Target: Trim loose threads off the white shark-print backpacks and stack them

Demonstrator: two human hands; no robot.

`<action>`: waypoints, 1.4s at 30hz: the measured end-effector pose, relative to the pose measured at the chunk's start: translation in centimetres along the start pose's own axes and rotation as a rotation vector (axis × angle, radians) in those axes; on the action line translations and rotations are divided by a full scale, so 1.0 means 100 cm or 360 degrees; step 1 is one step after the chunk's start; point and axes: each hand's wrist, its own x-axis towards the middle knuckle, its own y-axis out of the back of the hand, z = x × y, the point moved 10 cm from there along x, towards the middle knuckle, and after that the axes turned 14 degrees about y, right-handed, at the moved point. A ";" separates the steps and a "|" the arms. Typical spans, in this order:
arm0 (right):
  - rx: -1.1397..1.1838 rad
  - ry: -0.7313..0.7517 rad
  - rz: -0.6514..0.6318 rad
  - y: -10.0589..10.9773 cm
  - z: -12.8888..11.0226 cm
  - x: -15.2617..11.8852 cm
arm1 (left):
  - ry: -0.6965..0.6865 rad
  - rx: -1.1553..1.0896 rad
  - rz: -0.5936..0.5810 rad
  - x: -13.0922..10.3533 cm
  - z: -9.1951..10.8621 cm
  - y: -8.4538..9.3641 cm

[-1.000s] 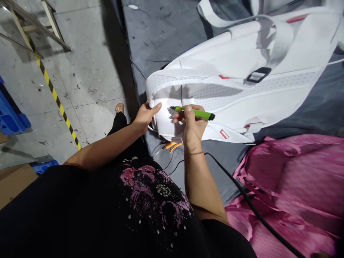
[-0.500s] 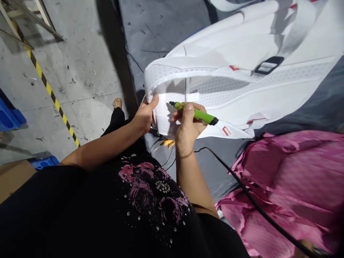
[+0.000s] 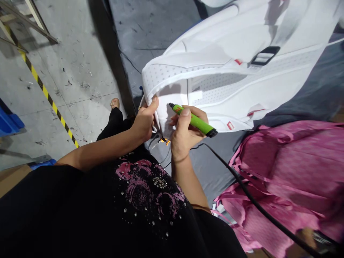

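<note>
A white backpack [image 3: 220,46] lies on the grey-covered table, its dotted shoulder straps facing up. At its near left end, my left hand [image 3: 146,118] is closed on the bag's edge, thumb on top. My right hand [image 3: 186,125] grips a green marker-like tool [image 3: 200,123] with black ends, its dark tip pointing left over the white fabric inside the strap loop. Whether the tip touches the fabric I cannot tell. Just below the bag's edge, orange-handled snips [image 3: 165,141] are partly covered.
Pink patterned bags [image 3: 292,172] are heaped at the right. A black cable [image 3: 242,182] runs across the lower right. Left of the table [image 3: 142,32] is the floor, with yellow-black tape [image 3: 48,95], a blue plastic item [image 3: 9,118] and a cardboard box [image 3: 13,179].
The camera view has shifted slightly. The bag's near edge has tilted a little, covering more of the orange snips. Both hands keep their holds.
</note>
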 end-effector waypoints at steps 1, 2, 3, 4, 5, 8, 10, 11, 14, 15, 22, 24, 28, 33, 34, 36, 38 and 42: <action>-0.0019 0.0017 -0.0017 0.000 0.001 0.000 | -0.0016 0.0028 -0.0018 -0.001 0.000 -0.002; -0.0031 0.0033 -0.0033 -0.001 0.001 -0.001 | -0.0030 0.0043 -0.0036 -0.002 0.000 -0.003; -0.0036 0.0046 -0.0049 -0.002 0.002 -0.001 | -0.0040 0.0045 -0.0051 -0.003 0.000 -0.004; -0.0039 0.0058 -0.0060 -0.003 0.002 -0.001 | -0.0043 0.0036 -0.0060 -0.004 -0.001 -0.005; -0.0041 0.0070 -0.0061 -0.003 0.002 -0.001 | -0.0050 0.0031 -0.0064 -0.005 -0.001 -0.004; -0.0041 0.0105 -0.0025 -0.001 0.001 0.000 | -0.0073 0.0061 -0.0076 -0.006 -0.002 -0.003; -0.0030 0.0125 -0.0040 -0.002 -0.001 0.000 | -0.0084 0.0086 -0.0080 -0.005 -0.003 -0.001; -0.0026 0.0131 -0.0054 -0.003 -0.001 0.000 | -0.0082 0.0095 -0.0084 -0.004 -0.004 -0.001; -0.0063 0.0139 -0.0017 -0.001 -0.004 0.000 | -0.0064 0.0113 -0.0100 -0.003 -0.006 0.000; -0.0090 0.0138 0.0007 0.000 -0.004 0.000 | -0.0067 0.0116 -0.0105 -0.003 -0.006 0.000; -0.0118 0.0061 0.0066 -0.001 -0.005 -0.002 | -0.0065 0.0057 -0.0077 -0.005 -0.007 0.000; -0.0120 0.0014 0.0062 -0.002 -0.003 -0.003 | -0.0051 0.0030 -0.0055 -0.005 -0.008 0.000; -0.0125 -0.0051 0.0082 -0.002 0.001 -0.002 | -0.0028 0.0050 0.0001 -0.003 -0.011 0.003; -0.0138 -0.0072 0.0044 -0.006 0.004 -0.001 | -0.0038 0.0084 -0.0014 -0.001 -0.013 0.005; -0.0139 -0.0078 0.0046 -0.006 0.005 -0.001 | -0.0042 0.0104 -0.0005 -0.002 -0.013 0.005; -0.0125 -0.0104 0.0033 -0.006 0.007 -0.001 | -0.0054 0.0135 0.0031 -0.003 -0.012 0.005; -0.0104 -0.0119 0.0021 -0.006 0.009 -0.001 | -0.0058 0.0151 0.0049 -0.005 -0.011 0.004; -0.0093 -0.0115 0.0054 -0.004 0.010 0.000 | -0.0056 0.0153 0.0023 -0.006 -0.012 0.001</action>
